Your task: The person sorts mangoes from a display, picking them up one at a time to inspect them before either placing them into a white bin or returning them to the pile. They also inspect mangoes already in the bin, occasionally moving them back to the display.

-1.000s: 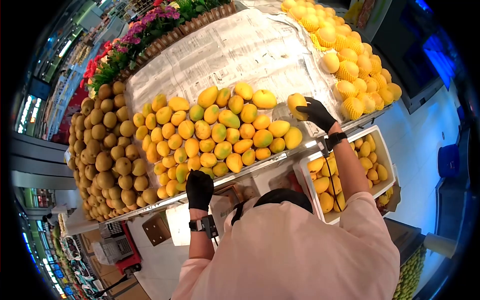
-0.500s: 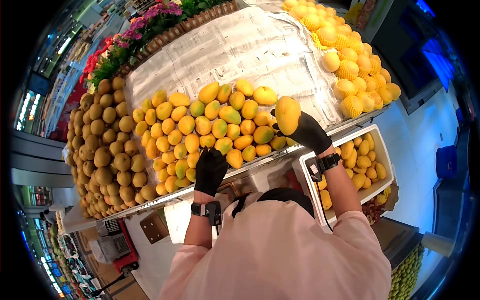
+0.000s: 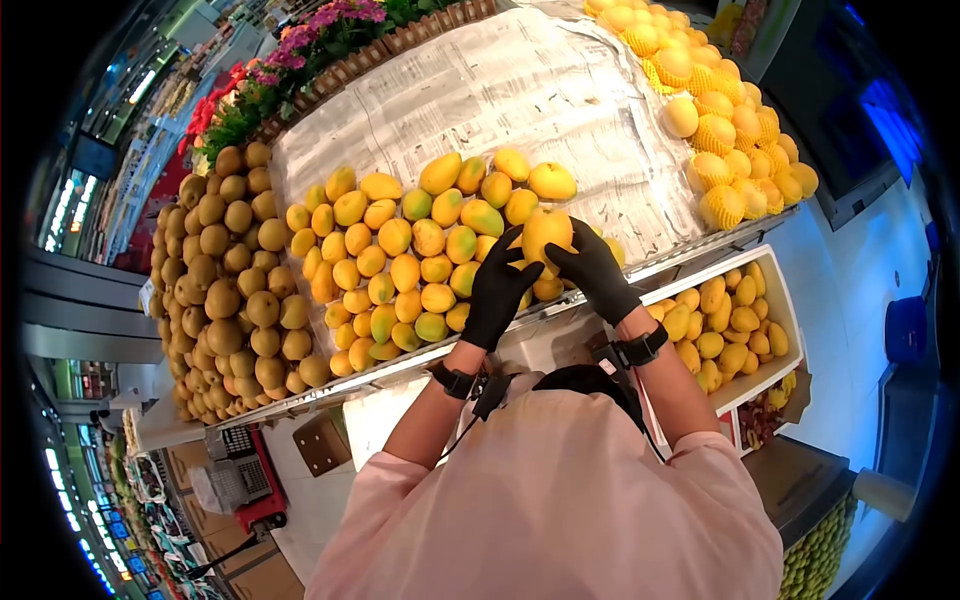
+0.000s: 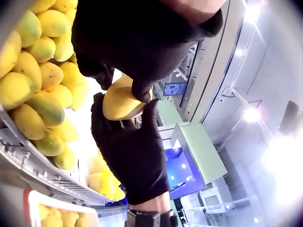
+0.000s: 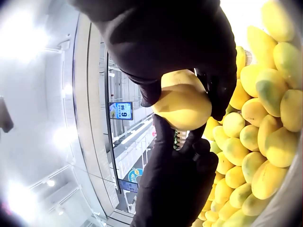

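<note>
Both black-gloved hands meet at one yellow mango (image 3: 547, 238), which is raised over the front right of the mango rows. My left hand (image 3: 496, 300) holds its left side, and my right hand (image 3: 598, 278) grips the right side with thumb and fingers. In the left wrist view the mango (image 4: 124, 98) sits between the two hands, the right hand (image 4: 130, 153) below it. Seen from the right wrist, its smooth yellow skin (image 5: 184, 106) shows between the fingers of both hands. Rows of yellow and green-tinged mangoes (image 3: 396, 236) lie just behind and left of the hands.
Brown round fruit (image 3: 222, 298) is heaped to the left, and yellow fruit in foam nets (image 3: 715, 133) at the back right. Newspaper-like sheets (image 3: 470, 95) cover the stand behind the mangoes. A white box (image 3: 790, 350) of mangoes stands at the right, below the stand's edge.
The right hand has lifted the mango from the right end of the rows and brought it leftward. The left hand has moved right from the front edge to join it on the mango.
</note>
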Available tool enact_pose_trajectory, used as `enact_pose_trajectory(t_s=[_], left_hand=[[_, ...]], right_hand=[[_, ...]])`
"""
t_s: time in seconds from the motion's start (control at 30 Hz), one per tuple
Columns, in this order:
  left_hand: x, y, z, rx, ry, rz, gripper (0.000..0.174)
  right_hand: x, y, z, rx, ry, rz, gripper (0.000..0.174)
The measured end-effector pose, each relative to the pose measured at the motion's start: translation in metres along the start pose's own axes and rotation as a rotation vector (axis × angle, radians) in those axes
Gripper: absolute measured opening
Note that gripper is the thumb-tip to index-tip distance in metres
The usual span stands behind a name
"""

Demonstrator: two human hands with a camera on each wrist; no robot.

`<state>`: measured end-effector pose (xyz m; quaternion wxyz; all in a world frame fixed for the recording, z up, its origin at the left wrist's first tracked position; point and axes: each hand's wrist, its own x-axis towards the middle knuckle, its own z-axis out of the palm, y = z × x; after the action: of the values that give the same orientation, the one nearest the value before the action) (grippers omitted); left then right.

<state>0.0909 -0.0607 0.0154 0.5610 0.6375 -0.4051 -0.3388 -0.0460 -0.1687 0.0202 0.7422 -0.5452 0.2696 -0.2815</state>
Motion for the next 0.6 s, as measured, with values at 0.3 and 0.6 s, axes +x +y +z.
enact_pose_trajectory(t_s=[0.3,0.6], left_hand=[[-0.007,0.009,-0.022,-0.469,-0.092,-0.306,0.041],[-0.014,0.015,-0.027,-0.410,-0.015,-0.242,0.050]], right_hand=[[-0.016,-0.022,0.005,0.017,-0.122,0.105,0.042],[-0.002,0.017,0.002,-0.352,-0.267,-0.190,0.049]])
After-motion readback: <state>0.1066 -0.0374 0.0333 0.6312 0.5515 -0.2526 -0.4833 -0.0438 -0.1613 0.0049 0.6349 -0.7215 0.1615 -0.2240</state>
